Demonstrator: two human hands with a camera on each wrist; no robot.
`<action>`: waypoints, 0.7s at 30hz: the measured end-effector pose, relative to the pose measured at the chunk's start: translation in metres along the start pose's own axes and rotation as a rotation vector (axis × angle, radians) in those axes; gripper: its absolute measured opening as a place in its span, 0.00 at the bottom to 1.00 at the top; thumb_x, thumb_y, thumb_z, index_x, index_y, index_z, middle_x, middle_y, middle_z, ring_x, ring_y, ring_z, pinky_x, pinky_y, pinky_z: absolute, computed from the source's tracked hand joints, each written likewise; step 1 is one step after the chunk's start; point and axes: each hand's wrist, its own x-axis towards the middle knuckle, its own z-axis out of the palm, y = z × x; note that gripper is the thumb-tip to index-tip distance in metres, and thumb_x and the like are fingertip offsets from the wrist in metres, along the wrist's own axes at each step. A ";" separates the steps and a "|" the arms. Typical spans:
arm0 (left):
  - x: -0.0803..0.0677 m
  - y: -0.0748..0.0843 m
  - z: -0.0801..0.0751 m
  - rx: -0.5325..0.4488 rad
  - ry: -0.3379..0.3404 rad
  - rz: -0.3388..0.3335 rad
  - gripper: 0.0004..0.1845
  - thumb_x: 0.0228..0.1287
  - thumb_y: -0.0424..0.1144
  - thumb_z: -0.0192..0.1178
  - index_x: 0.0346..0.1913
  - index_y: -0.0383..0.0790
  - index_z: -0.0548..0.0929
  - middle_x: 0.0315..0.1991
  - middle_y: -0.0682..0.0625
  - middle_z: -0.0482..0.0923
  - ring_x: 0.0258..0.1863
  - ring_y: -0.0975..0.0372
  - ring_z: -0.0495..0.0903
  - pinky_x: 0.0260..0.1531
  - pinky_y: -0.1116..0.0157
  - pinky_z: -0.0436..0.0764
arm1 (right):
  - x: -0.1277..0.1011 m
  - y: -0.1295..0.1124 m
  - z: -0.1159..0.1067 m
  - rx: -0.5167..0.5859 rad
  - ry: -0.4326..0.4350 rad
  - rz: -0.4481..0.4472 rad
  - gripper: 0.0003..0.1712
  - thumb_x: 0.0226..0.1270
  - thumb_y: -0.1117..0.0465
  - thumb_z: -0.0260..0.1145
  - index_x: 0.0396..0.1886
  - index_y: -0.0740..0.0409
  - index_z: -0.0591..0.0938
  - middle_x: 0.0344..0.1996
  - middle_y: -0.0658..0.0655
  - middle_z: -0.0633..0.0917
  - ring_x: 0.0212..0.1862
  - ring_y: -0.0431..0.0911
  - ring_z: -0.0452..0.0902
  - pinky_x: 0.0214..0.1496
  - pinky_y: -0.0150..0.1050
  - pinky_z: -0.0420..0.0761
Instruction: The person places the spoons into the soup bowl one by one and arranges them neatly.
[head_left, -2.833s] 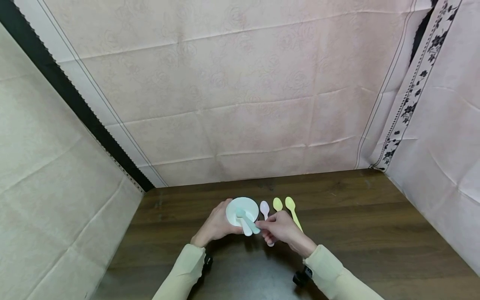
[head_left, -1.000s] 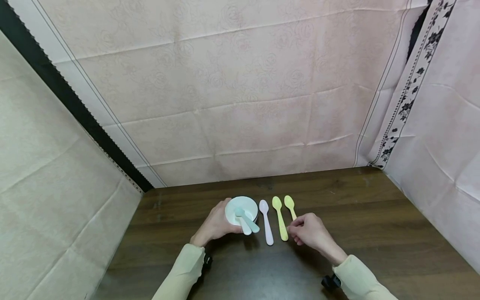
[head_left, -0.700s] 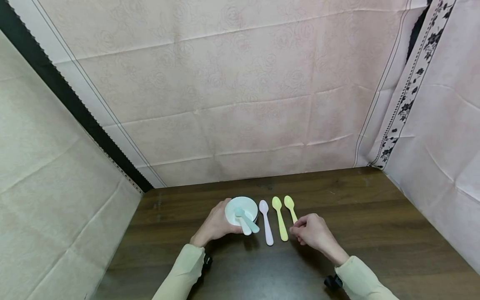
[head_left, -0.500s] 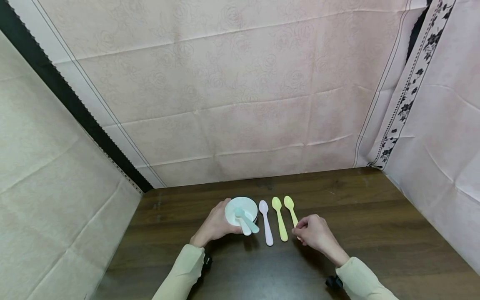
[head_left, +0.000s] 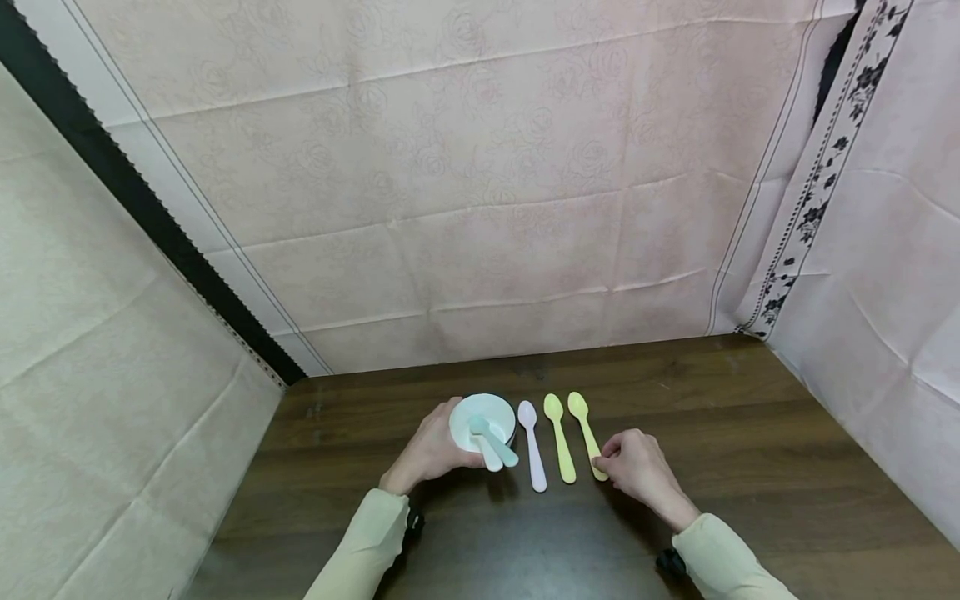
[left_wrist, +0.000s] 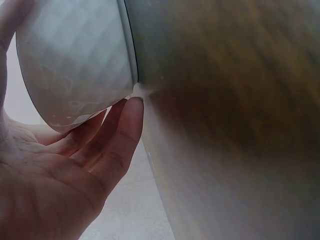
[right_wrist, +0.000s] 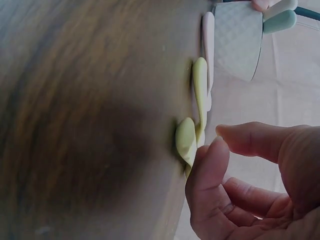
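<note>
My left hand (head_left: 435,450) grips a white bowl (head_left: 462,421) by its side; the left wrist view shows the quilted outer wall (left_wrist: 75,55). Inside lean a teal spoon (head_left: 501,448) and a white spoon (head_left: 491,457), handles over the rim. Right of the bowl lie a lilac spoon (head_left: 534,454), a yellow spoon (head_left: 561,446) and another yellow spoon (head_left: 582,418). My right hand (head_left: 641,468) is at the handle of the rightmost yellow spoon. In the right wrist view, thumb and index fingertips (right_wrist: 220,142) nearly meet, with no spoon visible between them.
The dark wooden table (head_left: 495,550) extends in front of and to both sides of the spoons. Pale patterned cloth (head_left: 487,208) hangs behind the table, with more cloth on the left (head_left: 135,400) and right (head_left: 885,317).
My right hand has left the teal spoon's handle and moved right past the lilac and first yellow spoons to the last yellow one. The left hand stays on the bowl.
</note>
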 end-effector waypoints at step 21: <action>-0.001 0.003 -0.001 0.012 0.005 0.006 0.57 0.41 0.53 0.90 0.75 0.37 0.73 0.63 0.42 0.83 0.59 0.52 0.82 0.58 0.50 0.81 | 0.015 0.009 0.007 -0.093 0.009 -0.003 0.14 0.64 0.57 0.82 0.23 0.56 0.88 0.17 0.49 0.85 0.23 0.43 0.78 0.28 0.38 0.74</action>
